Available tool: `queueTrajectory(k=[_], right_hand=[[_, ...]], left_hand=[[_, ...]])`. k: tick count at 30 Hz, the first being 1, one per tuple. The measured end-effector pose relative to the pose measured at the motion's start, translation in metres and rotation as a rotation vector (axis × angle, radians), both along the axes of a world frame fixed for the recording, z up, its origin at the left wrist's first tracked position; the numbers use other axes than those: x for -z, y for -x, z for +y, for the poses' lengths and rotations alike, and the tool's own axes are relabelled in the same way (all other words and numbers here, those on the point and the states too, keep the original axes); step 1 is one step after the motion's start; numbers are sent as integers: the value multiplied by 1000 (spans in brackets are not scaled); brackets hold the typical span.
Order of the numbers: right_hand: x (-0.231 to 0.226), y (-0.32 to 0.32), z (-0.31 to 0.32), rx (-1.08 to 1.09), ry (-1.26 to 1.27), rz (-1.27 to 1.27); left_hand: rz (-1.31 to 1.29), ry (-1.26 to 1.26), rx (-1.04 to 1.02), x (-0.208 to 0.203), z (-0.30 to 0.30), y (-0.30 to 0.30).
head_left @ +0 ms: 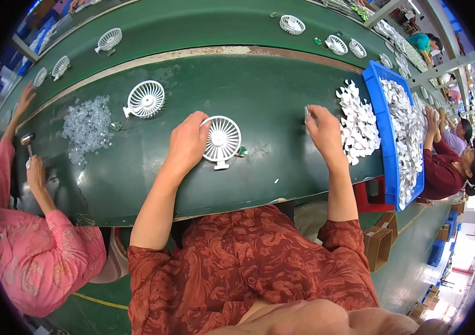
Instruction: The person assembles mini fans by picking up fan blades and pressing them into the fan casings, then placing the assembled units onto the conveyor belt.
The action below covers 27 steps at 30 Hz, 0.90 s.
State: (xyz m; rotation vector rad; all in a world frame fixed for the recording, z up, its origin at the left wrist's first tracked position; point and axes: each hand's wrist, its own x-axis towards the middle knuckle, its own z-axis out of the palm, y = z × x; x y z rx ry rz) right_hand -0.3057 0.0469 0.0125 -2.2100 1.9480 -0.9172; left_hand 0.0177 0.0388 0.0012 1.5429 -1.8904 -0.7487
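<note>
Fan cage (pixel 222 138) is lying on the green desk (pixel 265 84), well left of the blue bin (pixel 381 120).
Far left of the bin, a heap of clear pieces (pixel 88 125) is lying; somewhat nearer it, a second cage (pixel 147 100) is resting. Nearer again, the left hand (pixel 189 141) is clamping the rim of the first cage. Between that cage and the bin, the right hand (pixel 324 131) is pinching together on a small clear piece (pixel 307 113). Just beside the bin, white blades (pixel 357 123) are lying piled.

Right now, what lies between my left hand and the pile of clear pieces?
In the head view, a round white fan frame lies between the left hand and the pile, with a small green board beside it.
</note>
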Motion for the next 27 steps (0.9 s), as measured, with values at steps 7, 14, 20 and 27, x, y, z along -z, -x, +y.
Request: queueTrajectory(k=[7, 14, 20, 27], right_hand=[[4, -24, -3, -101, -556, -861], [-6, -34, 4, -38, -178, -183], [-9, -76, 1, -195, -225, 171], [-21, -85, 3, -92, -72, -27]], left_hand=[[580, -315, -32, 0, 1, 8], [1089, -617, -4, 1, 2, 6], [1170, -706, 31, -3, 1, 5], [1158, -606, 39, 3, 0, 8]])
